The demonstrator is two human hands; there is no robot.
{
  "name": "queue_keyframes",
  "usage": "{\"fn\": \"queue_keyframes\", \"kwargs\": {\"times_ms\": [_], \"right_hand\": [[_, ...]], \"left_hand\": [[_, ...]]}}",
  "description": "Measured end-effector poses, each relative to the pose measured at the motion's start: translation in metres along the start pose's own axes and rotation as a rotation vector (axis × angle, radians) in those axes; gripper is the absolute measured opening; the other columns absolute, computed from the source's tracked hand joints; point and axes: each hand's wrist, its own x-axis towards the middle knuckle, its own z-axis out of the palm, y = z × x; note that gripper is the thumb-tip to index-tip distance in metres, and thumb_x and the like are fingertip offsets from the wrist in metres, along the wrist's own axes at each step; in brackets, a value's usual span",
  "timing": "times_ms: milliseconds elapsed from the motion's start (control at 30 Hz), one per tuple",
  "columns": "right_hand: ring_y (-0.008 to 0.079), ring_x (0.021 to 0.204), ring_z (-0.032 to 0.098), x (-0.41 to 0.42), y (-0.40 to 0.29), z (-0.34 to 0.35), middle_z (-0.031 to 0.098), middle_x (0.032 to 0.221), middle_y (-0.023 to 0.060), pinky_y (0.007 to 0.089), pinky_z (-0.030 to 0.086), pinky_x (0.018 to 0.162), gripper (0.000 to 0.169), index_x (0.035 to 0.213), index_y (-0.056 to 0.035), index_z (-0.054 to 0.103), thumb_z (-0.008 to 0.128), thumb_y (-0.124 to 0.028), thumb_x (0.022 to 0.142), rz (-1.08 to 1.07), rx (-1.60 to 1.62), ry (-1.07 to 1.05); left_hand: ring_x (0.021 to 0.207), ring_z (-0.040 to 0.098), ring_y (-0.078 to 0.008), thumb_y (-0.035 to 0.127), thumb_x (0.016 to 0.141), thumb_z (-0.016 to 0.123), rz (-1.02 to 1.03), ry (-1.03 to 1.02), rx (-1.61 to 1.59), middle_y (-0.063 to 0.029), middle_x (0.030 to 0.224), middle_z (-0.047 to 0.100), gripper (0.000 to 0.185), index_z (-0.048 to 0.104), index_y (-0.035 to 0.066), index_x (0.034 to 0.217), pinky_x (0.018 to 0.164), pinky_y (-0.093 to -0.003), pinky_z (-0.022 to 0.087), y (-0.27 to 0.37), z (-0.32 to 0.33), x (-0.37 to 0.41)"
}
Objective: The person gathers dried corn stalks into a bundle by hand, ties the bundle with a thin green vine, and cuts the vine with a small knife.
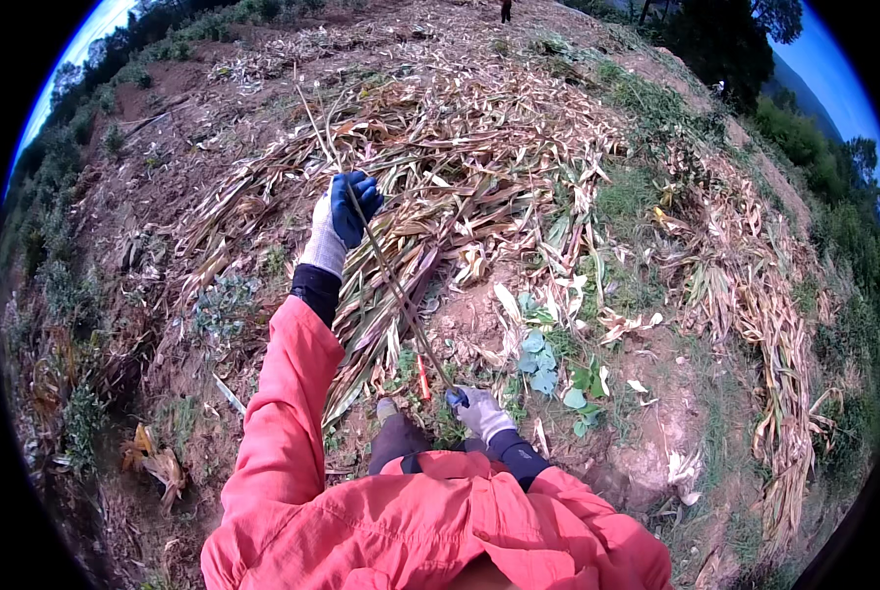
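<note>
My left hand (345,210), in a white knit glove with a blue coated palm, is stretched out ahead with its fingers curled around long thin dry stems (396,284). These slant across the picture, and their forked tips reach beyond that hand. Close to my waist, my right hand (480,410), in a matching glove, grips the near end of the stems. Below them a broad heap of dry corn stalks and leaves (440,192) covers the soil. A slim orange-red object (423,377) stands or lies near my feet; its kind is unclear.
Another long pile of dry corn stalks (779,346) runs down the right side. Green leafy plants (539,361) grow by my right hand. A pale narrow strip (230,394) lies on the left. Far off stands a person (506,10). Dark trees (720,51) rise at upper right.
</note>
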Motion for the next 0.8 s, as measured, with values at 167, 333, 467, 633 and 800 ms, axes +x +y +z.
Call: {"fn": "queue_keyframes", "kwargs": {"times_ms": [167,333,467,633,800], "right_hand": [[0.0308,0.086,0.062,0.011,0.053,-0.003,0.065,0.092,0.0140,0.0387,0.048,0.078,0.029,0.097,-0.0077,0.062,0.052,-0.030,0.081,0.118,-0.443,-0.185],[0.0330,0.092,0.060,0.057,0.058,-0.059,0.063,0.098,0.0179,0.0402,0.046,0.083,0.035,0.102,-0.0058,0.060,0.056,-0.033,0.080,0.134,-0.232,-0.052],[0.0333,0.088,0.060,0.067,-0.026,-0.139,0.062,0.097,0.0170,0.0386,0.048,0.080,0.033,0.103,-0.0047,0.060,0.061,-0.025,0.077,-0.147,-0.039,0.310],[0.0297,0.087,0.061,0.067,-0.118,-0.220,0.062,0.095,0.0138,0.0366,0.048,0.078,0.040,0.107,-0.0042,0.059,0.070,-0.020,0.072,-0.514,0.156,0.721],[0.0284,0.101,0.050,0.080,-0.150,-0.245,0.052,0.109,0.0122,0.0388,0.044,0.084,0.055,0.111,-0.0076,0.057,0.071,-0.036,0.066,-0.580,-0.375,0.917]], "left_hand": [[0.050,0.038,-0.0060,0.029,0.095,0.044,0.184,-0.252,0.185,0.0024,0.067,0.045,0.037,0.049,0.000,0.117,0.046,-0.0202,0.037,0.018,0.033,-0.028],[0.040,0.040,-0.0047,0.025,0.092,0.050,0.205,-0.161,0.291,-0.0002,0.062,0.055,0.028,0.058,0.002,0.106,0.035,-0.0185,0.034,-0.011,0.062,-0.062],[0.038,0.039,-0.0038,0.023,0.090,0.054,0.279,-0.056,0.408,-0.0014,0.063,0.058,0.023,0.059,0.003,0.100,0.033,-0.0181,0.028,-0.034,0.066,-0.100],[0.040,0.039,-0.0017,0.024,0.088,0.058,0.272,-0.072,0.408,0.0006,0.061,0.057,0.020,0.061,0.005,0.096,0.036,-0.0170,0.026,-0.068,0.066,-0.126],[0.044,0.043,-0.0027,0.021,0.088,0.059,0.300,-0.068,0.462,0.0021,0.060,0.056,0.018,0.060,0.004,0.092,0.041,-0.0174,0.029,-0.093,0.073,-0.143]]}}
